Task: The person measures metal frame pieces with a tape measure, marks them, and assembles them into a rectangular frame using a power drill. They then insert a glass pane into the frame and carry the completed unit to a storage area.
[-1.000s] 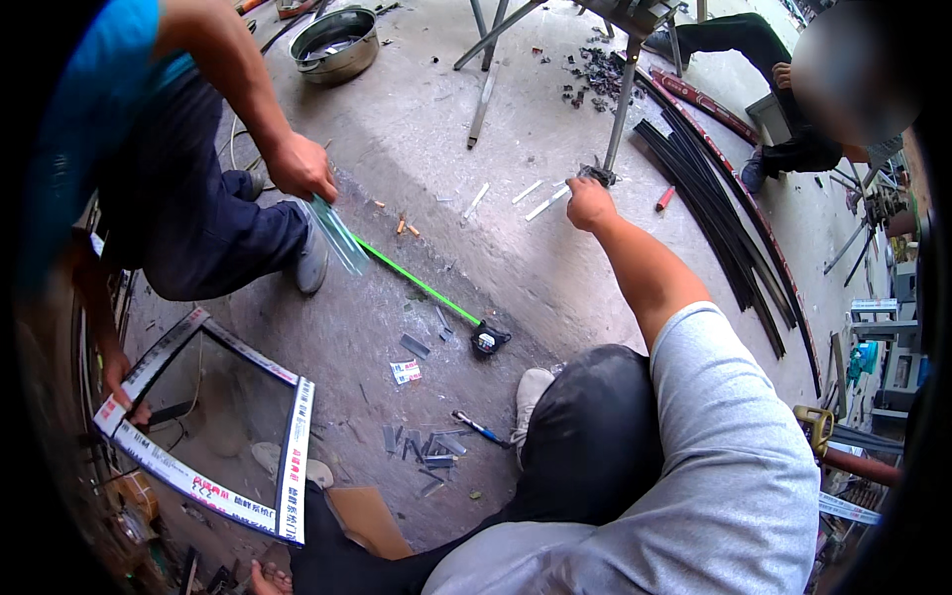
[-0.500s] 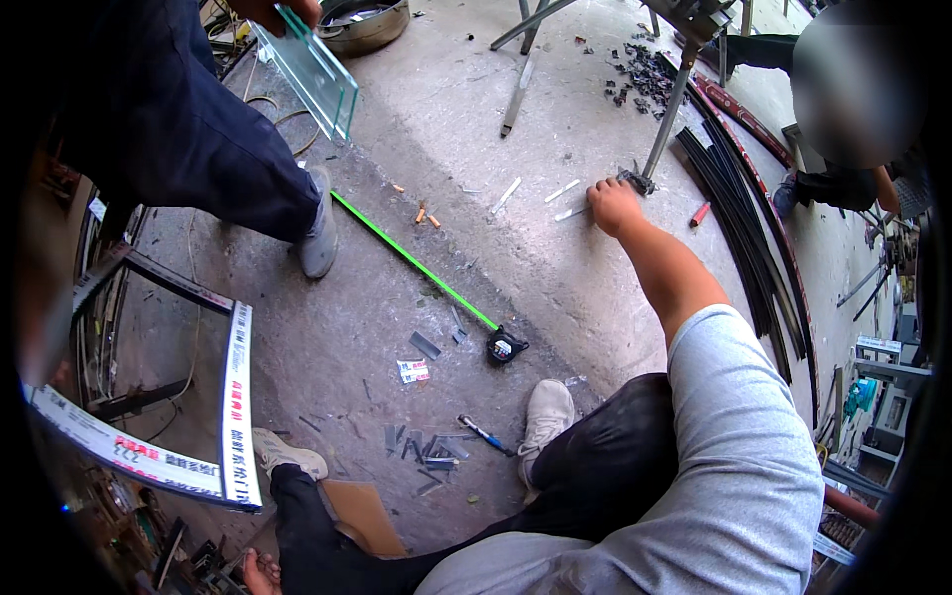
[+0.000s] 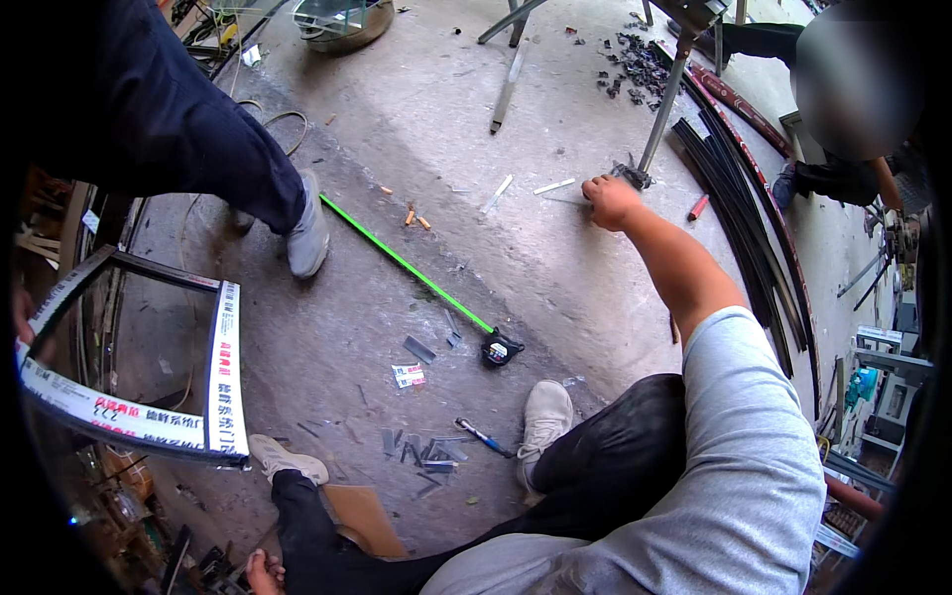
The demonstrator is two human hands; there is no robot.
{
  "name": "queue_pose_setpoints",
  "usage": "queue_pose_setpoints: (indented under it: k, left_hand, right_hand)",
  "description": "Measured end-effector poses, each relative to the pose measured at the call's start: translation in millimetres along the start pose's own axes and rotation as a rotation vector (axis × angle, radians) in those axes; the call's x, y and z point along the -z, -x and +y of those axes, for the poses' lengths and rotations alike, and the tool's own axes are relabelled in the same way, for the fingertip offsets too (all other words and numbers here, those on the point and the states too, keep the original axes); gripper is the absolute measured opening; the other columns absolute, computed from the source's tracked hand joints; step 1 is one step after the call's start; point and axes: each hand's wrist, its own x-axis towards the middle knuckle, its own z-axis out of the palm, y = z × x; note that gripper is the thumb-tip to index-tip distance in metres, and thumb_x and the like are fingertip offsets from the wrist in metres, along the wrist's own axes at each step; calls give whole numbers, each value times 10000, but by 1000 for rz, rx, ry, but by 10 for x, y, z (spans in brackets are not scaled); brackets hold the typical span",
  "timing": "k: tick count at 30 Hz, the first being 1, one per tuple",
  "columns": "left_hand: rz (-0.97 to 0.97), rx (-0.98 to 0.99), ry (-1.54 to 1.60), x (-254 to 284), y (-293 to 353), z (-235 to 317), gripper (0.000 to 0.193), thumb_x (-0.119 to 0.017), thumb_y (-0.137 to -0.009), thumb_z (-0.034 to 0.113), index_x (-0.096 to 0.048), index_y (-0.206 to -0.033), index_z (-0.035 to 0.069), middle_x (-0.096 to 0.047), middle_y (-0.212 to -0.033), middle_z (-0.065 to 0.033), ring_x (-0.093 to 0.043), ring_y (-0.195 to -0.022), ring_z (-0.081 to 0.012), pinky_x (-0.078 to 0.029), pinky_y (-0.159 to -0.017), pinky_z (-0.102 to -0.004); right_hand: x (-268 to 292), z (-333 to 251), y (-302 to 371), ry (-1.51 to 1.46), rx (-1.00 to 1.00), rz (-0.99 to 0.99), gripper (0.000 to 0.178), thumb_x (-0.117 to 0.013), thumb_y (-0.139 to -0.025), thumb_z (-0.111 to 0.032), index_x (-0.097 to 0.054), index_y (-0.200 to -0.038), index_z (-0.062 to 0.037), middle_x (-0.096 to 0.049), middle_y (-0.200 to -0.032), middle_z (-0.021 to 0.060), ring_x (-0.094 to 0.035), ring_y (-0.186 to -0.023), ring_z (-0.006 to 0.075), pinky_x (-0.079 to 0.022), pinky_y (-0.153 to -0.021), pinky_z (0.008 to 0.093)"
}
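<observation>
Your right hand [image 3: 610,201] is stretched far out across the concrete floor [image 3: 416,119], fingers curled narrow and pressed down beside the foot of a metal stand leg [image 3: 662,109]. A thin pale strip [image 3: 553,185] lies just by your knuckles; whether your fingers pinch anything I cannot tell. The long reach seems to be why your weight leans forward over your bent knee.

Your left hand [image 3: 264,573] sits low at the bottom edge near a piece of cardboard [image 3: 365,518]; its fingers look loosely bent, and whether they hold anything is hidden.

The tape measure [image 3: 501,349] rests on the floor near your shoe [image 3: 543,418], its green blade [image 3: 402,260] pulled out and lying flat. The blade's long axis runs diagonally, from the case up and leftward to the standing person's grey shoe [image 3: 309,233], presumably left extended to keep a length marked.

A taped frame [image 3: 220,377] stands at left, and dark curved strips [image 3: 739,213] lie at right.
</observation>
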Motion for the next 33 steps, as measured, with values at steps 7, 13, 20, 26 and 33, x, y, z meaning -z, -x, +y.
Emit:
queue_pose_setpoints:
  k: [7,13,20,26,33]
  left_hand:
    - [-28,-1,-47,-43,49,67,261,-668,-1017,357,-680,-1129,121,-678,-810,-8,-587,-605,-120,-449,-517,-252]
    - [24,7,-69,-180,266,248,347,-682,-1008,359,-677,-1243,105,-678,-821,-3,-590,-642,-115,-457,-556,-253]
    - [1,7,-95,-56,146,77,285,-672,-1010,336,-700,-1194,120,-688,-828,6,-585,-637,-100,-448,-550,-237]
    - [-10,25,-82,-62,123,105,226,-661,-1018,331,-695,-1132,139,-694,-831,13,-582,-617,-92,-439,-527,-231]
    - [-27,38,-68,1,107,57,267,-668,-1012,332,-685,-1201,144,-704,-857,6,-592,-629,-89,-446,-534,-228]
  right_hand:
    - [330,-207,-268,-66,210,96,246,-666,-800,-125,-644,-1043,-92,-662,-1110,112,-603,-1155,330,-538,-961,445]
    - [131,-367,-519,29,151,101,241,-581,-858,-96,-663,-1084,-86,-692,-1123,118,-629,-1139,338,-547,-936,444]
    - [54,-376,-498,-18,140,146,188,-585,-854,-105,-639,-1034,-83,-693,-1108,133,-630,-1130,334,-521,-964,456]
    - [350,-570,-648,-76,270,139,199,-617,-831,-110,-662,-1024,-91,-686,-1121,121,-616,-1139,335,-524,-967,451]
    - [392,-727,-779,-83,378,167,197,-601,-834,-100,-687,-1010,-82,-677,-1138,107,-611,-1162,327,-545,-939,456]
